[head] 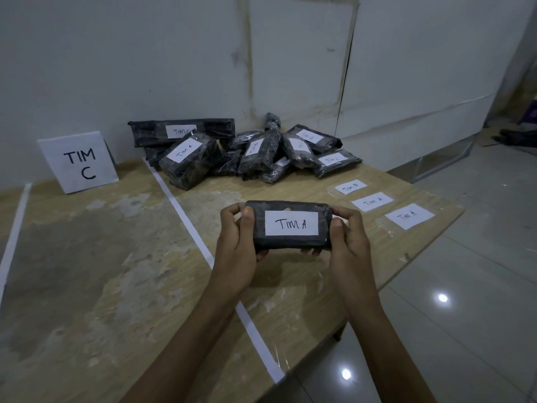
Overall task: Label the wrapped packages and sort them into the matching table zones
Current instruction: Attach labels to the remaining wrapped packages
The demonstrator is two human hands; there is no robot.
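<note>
A black wrapped package point(291, 241) with a white label reading "TIM A" is held above the table, near its right side. My left hand point(236, 242) grips its left end and my right hand point(347, 242) grips its right end, thumbs on top. Behind it, a pile of several black wrapped packages point(241, 152) lies at the back of the table, most bearing white labels such as "TIM A", "TIM B" and "TIM C". Three loose labels lie to the right: "TIM B" point(350, 187), "TIM A" point(372, 201) and "TIM A" point(409, 215).
A standing white sign reading "TIM C" point(78, 161) marks the zone at the back left. White tape strips point(186, 222) divide the wooden table point(116, 271) into zones. The table's right edge drops to a tiled floor point(465, 315). A white wall stands behind.
</note>
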